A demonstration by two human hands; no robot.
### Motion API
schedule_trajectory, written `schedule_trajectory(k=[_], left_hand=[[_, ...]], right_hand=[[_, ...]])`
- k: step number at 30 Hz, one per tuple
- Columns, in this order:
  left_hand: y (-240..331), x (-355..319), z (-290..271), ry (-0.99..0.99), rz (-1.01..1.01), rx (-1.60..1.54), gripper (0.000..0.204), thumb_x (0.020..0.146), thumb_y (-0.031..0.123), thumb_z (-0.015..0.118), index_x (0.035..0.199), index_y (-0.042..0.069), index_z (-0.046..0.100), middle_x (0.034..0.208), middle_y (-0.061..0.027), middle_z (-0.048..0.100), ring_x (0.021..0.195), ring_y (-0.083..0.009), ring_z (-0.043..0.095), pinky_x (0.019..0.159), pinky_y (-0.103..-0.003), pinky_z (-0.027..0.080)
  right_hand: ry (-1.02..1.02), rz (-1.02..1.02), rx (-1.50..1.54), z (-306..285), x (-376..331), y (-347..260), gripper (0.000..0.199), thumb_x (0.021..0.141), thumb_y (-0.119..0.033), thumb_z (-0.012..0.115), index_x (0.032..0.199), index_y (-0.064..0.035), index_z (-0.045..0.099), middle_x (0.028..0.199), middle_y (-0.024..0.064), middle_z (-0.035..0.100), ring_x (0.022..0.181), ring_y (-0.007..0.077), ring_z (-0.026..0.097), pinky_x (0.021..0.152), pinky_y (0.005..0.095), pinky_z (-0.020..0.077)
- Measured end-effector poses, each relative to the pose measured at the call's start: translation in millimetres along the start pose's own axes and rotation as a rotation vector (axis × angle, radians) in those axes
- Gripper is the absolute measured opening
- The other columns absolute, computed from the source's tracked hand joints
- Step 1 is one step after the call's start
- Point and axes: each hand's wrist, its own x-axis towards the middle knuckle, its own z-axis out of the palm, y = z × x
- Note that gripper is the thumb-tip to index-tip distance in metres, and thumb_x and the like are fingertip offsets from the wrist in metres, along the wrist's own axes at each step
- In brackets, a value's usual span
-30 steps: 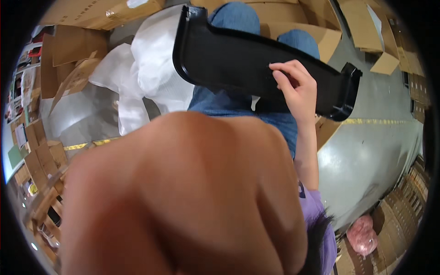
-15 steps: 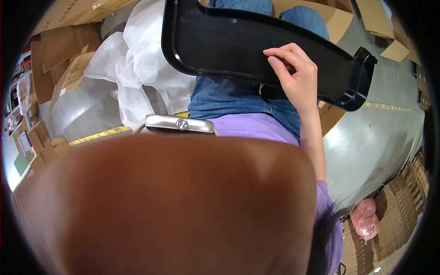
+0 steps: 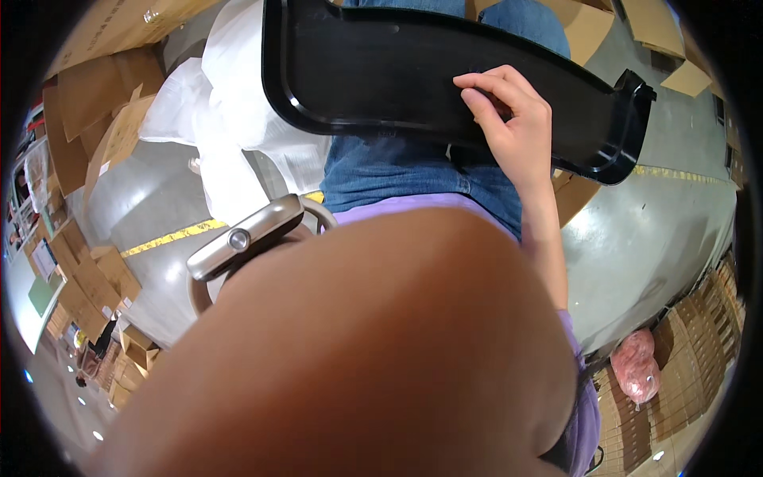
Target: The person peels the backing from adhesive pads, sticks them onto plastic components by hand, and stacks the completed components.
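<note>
A long black plastic panel (image 3: 381, 75) with a raised rim lies across my lap, over my jeans. Over its right half is my right hand (image 3: 513, 107), thumb and index fingertip nearly together and the other fingers curled. Anything pinched there is too small to make out. My left hand (image 3: 381, 334) is raised very close to the camera, large and blurred, filling the lower middle. A metal-cased watch (image 3: 246, 238) sits on that wrist. The left fingers do not show, nor does anything they may hold.
White foam wrapping (image 3: 238, 103) lies on the floor to the left of my lap. Open cardboard boxes (image 3: 107, 87) stand at the far left, with another flap (image 3: 584, 32) beyond my knees. A pink bag (image 3: 636, 366) rests at the lower right beside cardboard (image 3: 683, 366).
My left hand has turned, and its watch has swung left and tilted. The panel has shifted slightly left and up in the view. My right hand keeps almost the same pose.
</note>
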Motion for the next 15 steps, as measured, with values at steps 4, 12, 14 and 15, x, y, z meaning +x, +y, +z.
schedule_trajectory(k=[4,12,14,15], left_hand=[[4,10,-10,-0.083,0.048,-0.006,0.020,0.087,0.006,0.051,0.098,0.001,0.066,0.059,-0.0015,0.048,0.048,-0.0095,0.044,0.041,-0.023,0.030],[22,38,-35,-0.259,0.100,0.023,0.023,0.087,0.004,0.049,0.101,0.002,0.066,0.057,-0.0001,0.045,0.046,-0.0077,0.041,0.040,-0.022,0.026],[29,40,-40,-0.284,0.092,0.034,0.024,0.087,0.003,0.049,0.102,0.002,0.066,0.056,0.0003,0.044,0.046,-0.0072,0.040,0.040,-0.022,0.026],[35,39,-42,-0.292,0.088,0.039,0.024,0.087,0.003,0.048,0.103,0.002,0.066,0.056,0.0004,0.044,0.046,-0.0070,0.040,0.040,-0.021,0.025]], right_hand=[[-0.020,0.006,0.031,1,4,-7,0.011,0.080,-0.003,0.064,0.089,-0.0033,0.070,0.075,0.0047,0.058,0.058,0.0107,0.054,0.053,0.0229,0.0416],[-0.008,0.124,0.067,-4,-4,-4,0.011,0.079,0.000,0.064,0.089,-0.0024,0.069,0.077,0.0040,0.057,0.061,0.0110,0.053,0.054,0.0227,0.0404],[-0.011,0.130,0.076,-3,-4,-2,0.012,0.079,0.001,0.064,0.089,-0.0025,0.069,0.077,0.0039,0.057,0.062,0.0106,0.053,0.054,0.0223,0.0401],[-0.017,0.122,0.071,-3,-3,-3,0.012,0.078,0.001,0.064,0.090,-0.0026,0.069,0.077,0.0039,0.056,0.062,0.0106,0.053,0.054,0.0222,0.0400]])
